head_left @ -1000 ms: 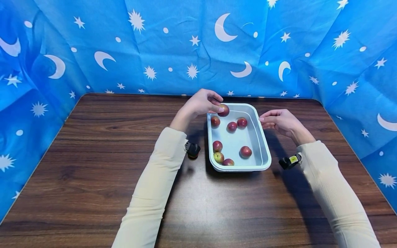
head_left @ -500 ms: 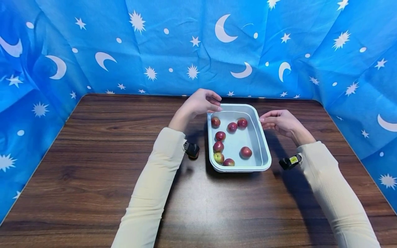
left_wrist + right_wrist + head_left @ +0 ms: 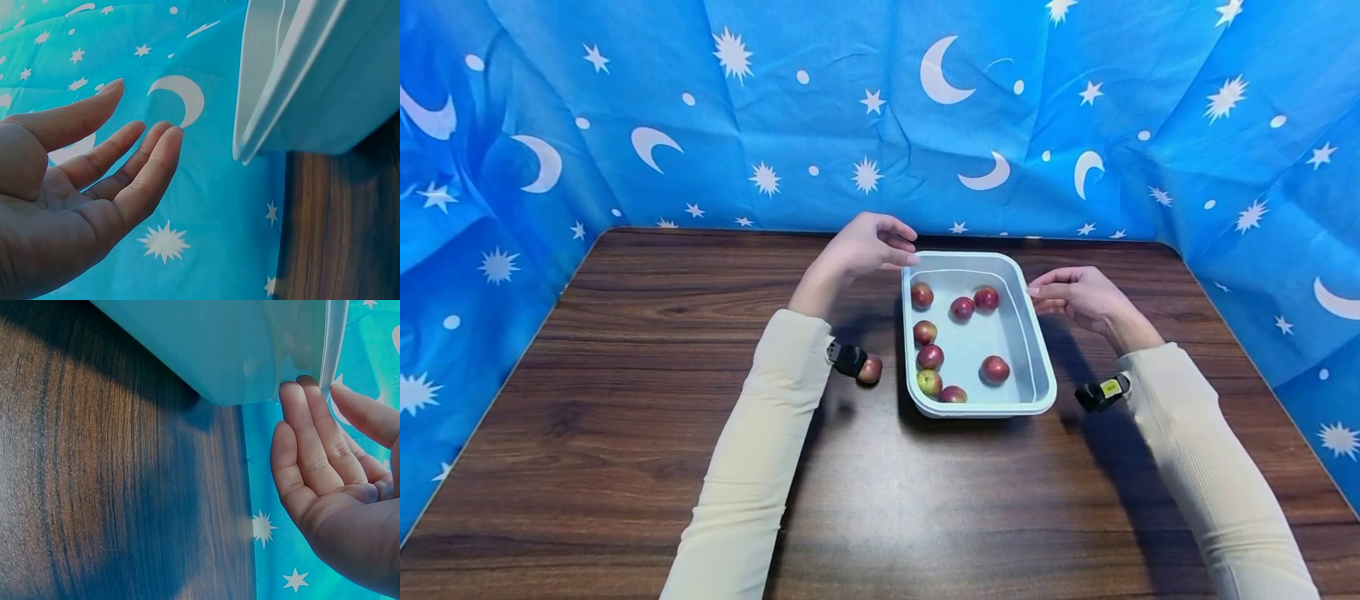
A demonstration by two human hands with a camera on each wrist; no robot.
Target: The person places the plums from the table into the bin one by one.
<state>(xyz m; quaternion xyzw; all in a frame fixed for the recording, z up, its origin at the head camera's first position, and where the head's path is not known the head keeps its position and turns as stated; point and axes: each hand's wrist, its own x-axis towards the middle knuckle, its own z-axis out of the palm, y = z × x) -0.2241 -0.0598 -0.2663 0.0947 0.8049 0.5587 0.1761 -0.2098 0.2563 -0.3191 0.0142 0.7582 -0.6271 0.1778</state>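
A white plastic tub (image 3: 1037, 358) stands on the table with several red and yellow-green plums (image 3: 996, 370) in it. My left hand (image 3: 874, 243) hovers just outside its far left corner, fingers relaxed and holding nothing. In the left wrist view a gap separates those fingers (image 3: 156, 169) from the tub's rim (image 3: 250, 140). At the right side, my right hand (image 3: 1078, 296) pinches the tub's rim. The right wrist view has the thumb at the rim (image 3: 333, 344) and the fingertips (image 3: 292, 394) beneath it, against the outer wall.
One more plum (image 3: 870, 370) lies on the brown wooden table (image 3: 625, 417) left of the tub, partly hidden by the left wrist camera (image 3: 847, 359). A blue cloth (image 3: 820, 117) with moons and stars hangs behind and at both sides.
My left hand has let go of a plum, which dropped into the tub and rolled along its left side. Then the hand moved left, uncovering the plum on the table. My right hand stays put.
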